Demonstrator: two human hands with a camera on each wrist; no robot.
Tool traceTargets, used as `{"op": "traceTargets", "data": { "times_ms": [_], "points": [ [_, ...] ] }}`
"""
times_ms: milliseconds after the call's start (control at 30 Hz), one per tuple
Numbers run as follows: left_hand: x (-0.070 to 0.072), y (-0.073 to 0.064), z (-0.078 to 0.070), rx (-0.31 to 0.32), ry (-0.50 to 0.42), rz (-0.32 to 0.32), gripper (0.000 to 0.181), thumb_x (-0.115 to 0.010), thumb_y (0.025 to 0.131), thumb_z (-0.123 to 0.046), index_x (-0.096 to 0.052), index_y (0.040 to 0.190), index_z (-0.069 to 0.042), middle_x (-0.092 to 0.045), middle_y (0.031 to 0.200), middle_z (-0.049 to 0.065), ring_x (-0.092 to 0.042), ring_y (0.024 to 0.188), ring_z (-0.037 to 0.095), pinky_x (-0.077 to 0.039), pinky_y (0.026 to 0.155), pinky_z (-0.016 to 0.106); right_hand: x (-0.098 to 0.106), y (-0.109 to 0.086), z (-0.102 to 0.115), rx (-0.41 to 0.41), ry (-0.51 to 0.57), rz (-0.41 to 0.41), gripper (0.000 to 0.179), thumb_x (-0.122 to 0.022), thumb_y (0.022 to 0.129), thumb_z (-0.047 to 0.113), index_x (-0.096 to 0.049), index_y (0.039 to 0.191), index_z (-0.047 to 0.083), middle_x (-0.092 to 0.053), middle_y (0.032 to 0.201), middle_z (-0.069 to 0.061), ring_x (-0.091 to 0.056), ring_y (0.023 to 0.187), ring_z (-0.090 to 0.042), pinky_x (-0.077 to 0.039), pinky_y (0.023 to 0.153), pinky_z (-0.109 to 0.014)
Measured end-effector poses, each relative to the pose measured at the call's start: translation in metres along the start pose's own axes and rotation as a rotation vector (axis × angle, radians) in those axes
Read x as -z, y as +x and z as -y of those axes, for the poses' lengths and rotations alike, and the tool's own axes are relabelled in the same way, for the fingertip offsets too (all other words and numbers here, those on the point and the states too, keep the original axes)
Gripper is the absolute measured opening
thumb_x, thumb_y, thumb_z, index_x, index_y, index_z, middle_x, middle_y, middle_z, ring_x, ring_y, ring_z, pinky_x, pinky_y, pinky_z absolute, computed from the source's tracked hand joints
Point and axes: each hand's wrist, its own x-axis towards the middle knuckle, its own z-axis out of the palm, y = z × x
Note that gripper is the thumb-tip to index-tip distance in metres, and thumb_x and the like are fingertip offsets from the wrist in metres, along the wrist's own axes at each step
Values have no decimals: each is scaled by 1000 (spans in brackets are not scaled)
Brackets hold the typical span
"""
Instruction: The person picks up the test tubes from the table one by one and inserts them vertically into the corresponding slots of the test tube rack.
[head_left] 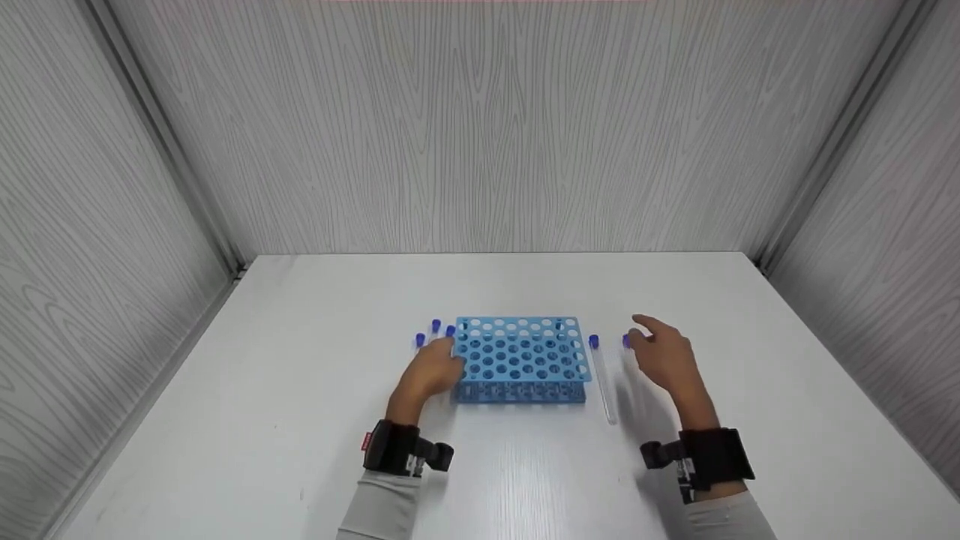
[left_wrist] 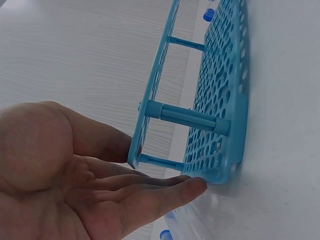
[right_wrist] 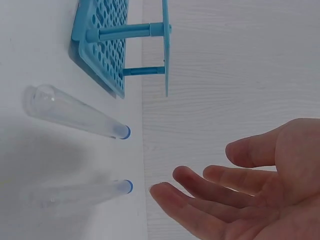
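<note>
A blue test tube rack (head_left: 517, 349) stands on the table between my hands; its holes hold no tubes that I can make out. At its left end, my left hand (head_left: 433, 367) grips the corner of the upper plate, with thumb and fingers on either side of it in the left wrist view. To the right, my right hand (head_left: 664, 356) hovers with loosely bent fingers and nothing in them. Beneath it lies a clear blue-capped test tube (right_wrist: 82, 194), partly covered in the head view. Another test tube (head_left: 604, 382) lies between it and the rack.
Several blue-capped tubes lie left of the rack, their caps (head_left: 436, 325) showing beyond my left hand and their bodies mostly hidden. The white table (head_left: 315, 337) meets grey wood-grain panels (head_left: 480, 150) at the back and both sides.
</note>
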Motion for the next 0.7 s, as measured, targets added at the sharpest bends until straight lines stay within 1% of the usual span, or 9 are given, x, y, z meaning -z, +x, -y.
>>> {"op": "traceTargets", "data": {
  "times_ms": [67, 167, 233, 333, 533, 700],
  "points": [
    [0, 0, 0, 2, 0, 2, 56, -44, 102, -14, -34, 153, 8, -35, 160, 26, -31, 150, 42, -26, 124, 52, 4, 0, -4, -2, -9, -12, 50, -42, 106, 23, -46, 149, -2, -63, 130, -32, -65, 115, -45, -53, 95, -57],
    [0, 0, 0, 8, 0, 5, 56, -44, 103, -15, -34, 153, 8, -35, 160, 26, -31, 150, 42, -26, 124, 52, 9, 1, -7, -12, -31, -25, 50, -41, 105, 22, -46, 149, -3, -57, 137, -34, -58, 125, -48, -48, 103, -60],
    [0, 0, 0, 13, -1, 7, 56, -43, 103, -15, -33, 154, 8, -35, 160, 25, -31, 150, 41, -26, 124, 52, 11, 1, -9, -25, -42, -19, 51, -41, 105, 22, -45, 149, -3, -55, 139, -34, -55, 128, -49, -46, 104, -61],
    [0, 0, 0, 24, -4, 10, 56, -42, 104, -16, -33, 154, 7, -35, 160, 24, -31, 150, 41, -25, 124, 51, 11, 2, -11, -40, -56, -2, 52, -41, 105, 23, -43, 149, -4, -54, 140, -35, -54, 128, -50, -46, 104, -62],
    [0, 1, 0, 6, 7, 7, 55, -44, 102, -12, -36, 152, 8, -38, 158, 26, -34, 149, 42, -28, 123, 53, 10, 3, -18, -36, -86, 27, 54, -40, 105, 24, -42, 149, -8, -52, 141, -36, -54, 128, -51, -46, 105, -61],
    [1, 1, 0, 8, 2, 10, 55, -44, 102, -13, -36, 152, 8, -38, 158, 26, -33, 149, 43, -28, 123, 53, 7, 6, -24, -58, -119, 49, 55, -39, 105, 25, -41, 148, -10, -51, 141, -37, -51, 129, -52, -43, 107, -62]
  ]
}}
